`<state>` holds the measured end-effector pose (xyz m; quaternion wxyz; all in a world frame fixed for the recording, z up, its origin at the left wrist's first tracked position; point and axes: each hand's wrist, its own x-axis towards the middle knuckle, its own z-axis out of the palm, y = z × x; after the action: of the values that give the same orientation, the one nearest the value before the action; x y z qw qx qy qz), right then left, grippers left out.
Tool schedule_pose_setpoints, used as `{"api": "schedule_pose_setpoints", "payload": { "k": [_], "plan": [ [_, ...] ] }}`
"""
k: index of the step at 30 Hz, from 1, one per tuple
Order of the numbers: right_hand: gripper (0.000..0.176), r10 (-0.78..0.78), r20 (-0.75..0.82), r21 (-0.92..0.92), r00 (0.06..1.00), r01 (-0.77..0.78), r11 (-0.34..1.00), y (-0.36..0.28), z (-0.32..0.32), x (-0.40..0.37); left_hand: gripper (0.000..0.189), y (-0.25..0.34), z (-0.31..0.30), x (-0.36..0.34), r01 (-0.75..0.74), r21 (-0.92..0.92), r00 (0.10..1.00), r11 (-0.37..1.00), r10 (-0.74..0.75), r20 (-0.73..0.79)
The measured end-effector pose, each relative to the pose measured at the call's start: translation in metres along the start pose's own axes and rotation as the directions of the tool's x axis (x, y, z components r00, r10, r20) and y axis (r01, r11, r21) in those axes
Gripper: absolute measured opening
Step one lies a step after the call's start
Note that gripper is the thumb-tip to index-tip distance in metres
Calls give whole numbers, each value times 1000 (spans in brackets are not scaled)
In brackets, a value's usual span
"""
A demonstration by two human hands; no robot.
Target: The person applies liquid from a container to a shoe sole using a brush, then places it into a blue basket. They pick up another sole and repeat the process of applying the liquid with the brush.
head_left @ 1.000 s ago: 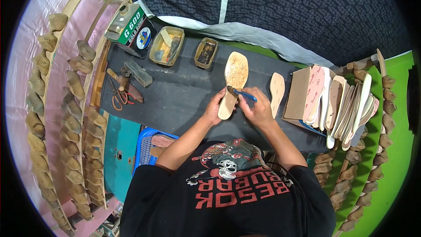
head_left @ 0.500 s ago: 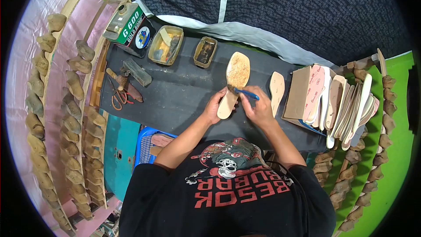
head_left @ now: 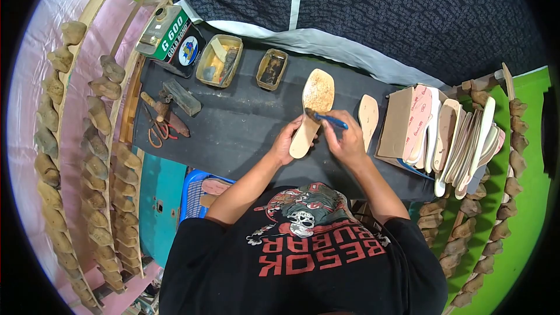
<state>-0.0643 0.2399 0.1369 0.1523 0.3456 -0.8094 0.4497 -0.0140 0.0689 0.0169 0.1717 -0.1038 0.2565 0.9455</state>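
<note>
An insole (head_left: 318,88) is held up over the dark table by my left hand (head_left: 287,141), whose fingers grip its narrower heel part from the left. Its broad forefoot is coated with a wet-looking brownish layer, while the heel end is pale and bare. In my right hand (head_left: 348,140) is a brush with a blue handle (head_left: 331,120), held like a pen. The dark bristles touch the insole around its middle. Another insole (head_left: 368,118) lies on the table just right of my right hand.
At the back left stand a G 600 can (head_left: 171,41), a tray with tools (head_left: 219,61) and a small tub of dark residue (head_left: 272,69). Scissors (head_left: 156,130), a hammer (head_left: 156,105) and a block (head_left: 182,98) lie left. A box (head_left: 402,121) of stacked insoles stands right.
The brush tip has moved slightly up and right along the insole, towards the coated forefoot. My left hand keeps the insole nearly in the same place.
</note>
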Motion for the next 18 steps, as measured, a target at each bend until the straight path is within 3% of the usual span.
{"api": "schedule_pose_setpoints", "payload": {
  "k": [4, 12, 15, 18],
  "plan": [
    [23, 32, -6, -28, 999, -32, 999, 4, -6, 3, 60, -3, 4, 0, 3, -4, 999, 1000, -3, 36],
    [23, 23, 88, 46, 996, -27, 999, -16, 1, -17, 57, 2, 4, 6, -102, -93, 994, 990, 98, -43],
    [21, 85, -3, -27, 996, -85, 996, -8, -6, -14, 59, 6, -8, 7, -96, -48, 995, 994, 97, 19],
    [21, 99, -52, -56, 994, -102, 993, -1, -13, -2, 61, 5, -8, 5, -82, -18, 996, 996, 81, -21]
  ]
}}
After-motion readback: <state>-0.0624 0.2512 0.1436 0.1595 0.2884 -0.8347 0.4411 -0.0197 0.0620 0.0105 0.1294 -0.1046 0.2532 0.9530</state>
